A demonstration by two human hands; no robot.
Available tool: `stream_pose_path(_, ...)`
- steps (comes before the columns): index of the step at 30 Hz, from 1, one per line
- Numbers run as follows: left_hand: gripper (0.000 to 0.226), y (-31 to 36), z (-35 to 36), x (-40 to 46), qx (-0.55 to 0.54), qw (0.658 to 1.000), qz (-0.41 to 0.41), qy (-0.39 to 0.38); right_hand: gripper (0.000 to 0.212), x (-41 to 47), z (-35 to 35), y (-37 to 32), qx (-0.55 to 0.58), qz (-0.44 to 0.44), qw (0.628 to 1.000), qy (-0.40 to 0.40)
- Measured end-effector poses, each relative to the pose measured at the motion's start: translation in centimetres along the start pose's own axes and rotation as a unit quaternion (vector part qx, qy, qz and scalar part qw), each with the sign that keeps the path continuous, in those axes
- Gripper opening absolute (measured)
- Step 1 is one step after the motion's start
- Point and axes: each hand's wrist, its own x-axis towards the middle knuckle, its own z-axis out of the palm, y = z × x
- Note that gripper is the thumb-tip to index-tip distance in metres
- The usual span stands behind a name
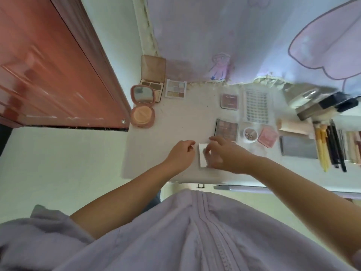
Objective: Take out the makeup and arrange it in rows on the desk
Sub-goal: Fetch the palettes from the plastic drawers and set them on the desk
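A small white flat case (202, 155) lies near the front of the white desk (175, 122). My right hand (224, 153) covers most of it, fingers curled over its top and right side. My left hand (180, 153) hovers just left of the case with loosely curled fingers and holds nothing. At the back left stand an open pink powder compact (142, 105), an open brown palette (152, 79) and a pale eyeshadow palette (175, 88). To the right lie a mauve blush (229, 101), a lash tray (256, 105), a brown eyeshadow palette (227, 129), a small round pot (250, 134) and a pink compact (267, 136).
A grey flat case (298, 147), a beige tube (293, 127) and several brushes and pencils (330, 145) lie at the right end. A red-brown door (48, 75) stands to the left. A lilac printed cloth (254, 36) hangs behind the desk.
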Motion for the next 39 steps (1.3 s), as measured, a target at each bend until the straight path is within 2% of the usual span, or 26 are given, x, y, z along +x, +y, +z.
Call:
stream_pose_path(2, 0.037, 0.6, 1.3, -0.4, -0.012, 1.0, -0.024, 0.005, 0.051, -0.3, 2.3, 0.4, -0.074, -0.014, 0.997, -0.002)
stream_pose_path(3, 0.037, 0.8, 1.6, -0.5, -0.03, 0.999, -0.031, 0.002, 0.046, 0.0, 3.3, 0.6, -0.088, -0.018, 0.996, 0.012)
stream_pose_path(5, 0.038, 1.1, 1.7, -1.0, -0.099, 0.993, -0.067, -0.013, 0.032, 0.6, 4.3, 0.7, -0.066, -0.012, 0.996, 0.052)
stream_pose_path(7, 0.034, 1.3, 1.1, -1.8, -0.199, 0.972, -0.128, -0.006, 0.027, 0.2, 3.8, -0.2, 0.018, -0.03, 0.994, 0.106)
stream_pose_path(9, 0.03, 1.3, -0.1, -2.4, -0.339, 0.922, -0.182, -0.038, 0.031, -0.7, 2.5, -1.2, 0.139, -0.04, 0.98, 0.14)
stream_pose_path(12, 0.055, 2.0, -1.7, -3.7, -0.533, 0.805, -0.205, -0.163, 0.039, -1.5, 0.4, -2.7, 0.246, -0.055, 0.957, 0.144)
stream_pose_path(14, 0.063, 2.6, -2.0, -3.9, -0.57, 0.776, -0.199, -0.18, 0.042, -1.6, -0.6, -3.3, 0.252, -0.066, 0.955, 0.143)
stream_pose_path(17, 0.061, 4.0, -1.9, -3.9, -0.557, 0.797, -0.19, -0.138, 0.046, -1.3, -1.5, -3.8, 0.249, -0.081, 0.956, 0.136)
stream_pose_path(19, 0.061, 4.7, -1.7, -3.9, -0.549, 0.807, -0.173, -0.131, 0.044, -1.3, -2.2, -4.2, 0.24, -0.092, 0.952, 0.167)
stream_pose_path(22, 0.062, 5.6, -1.9, -3.8, -0.55, 0.806, -0.158, -0.151, 0.042, -1.5, -3.1, -4.2, 0.224, -0.093, 0.949, 0.201)
stream_pose_path(35, 0.059, 6.2, -2.7, -2.9, -0.537, 0.807, -0.128, -0.21, 0.028, -2.0, -4.8, -3.3, 0.287, -0.095, 0.928, 0.219)
stream_pose_path(39, 0.061, 5.9, -3.1, -3.2, -0.556, 0.786, -0.13, -0.235, 0.023, -2.1, -6.2, -3.1, 0.308, -0.095, 0.931, 0.172)
